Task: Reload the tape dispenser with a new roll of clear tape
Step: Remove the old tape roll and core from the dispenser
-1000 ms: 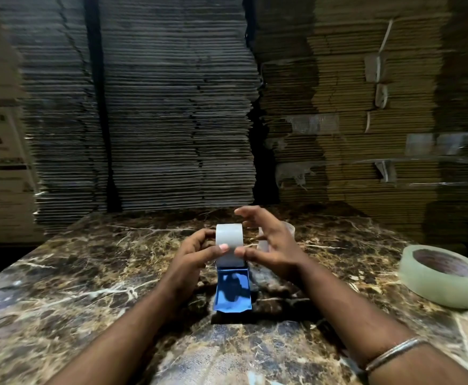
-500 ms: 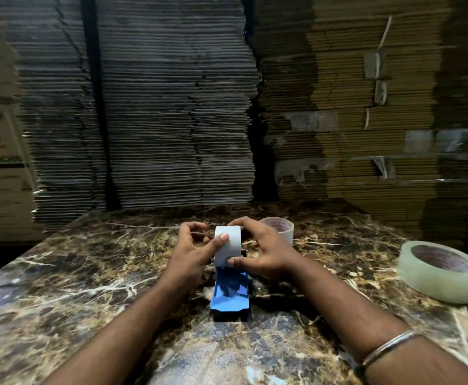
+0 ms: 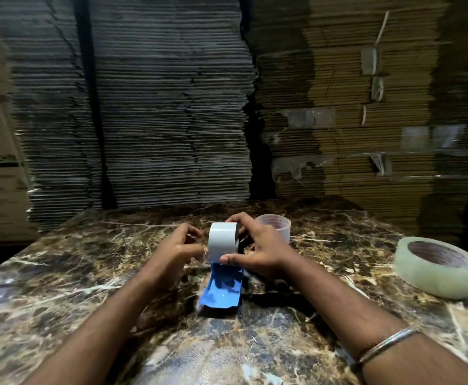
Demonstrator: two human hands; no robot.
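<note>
Head view shows the blue plastic tape dispenser lying on the brown veined marble table, its long axis running straight away from the person, between both forearms. At its far end stands the white-faced roll of tape, on edge. The right hand grasps the roll, thumb at its lower front, fingers over the top; the left hand, fingers curled, touches its left side. A thick clear tape roll lies flat well to the right, nearer the right hand.

The scene is seen through one wide-angle view worn at head height, aimed forward and down. The marble table is viewed closely, with stacked cardboard faced just beyond it.
</note>
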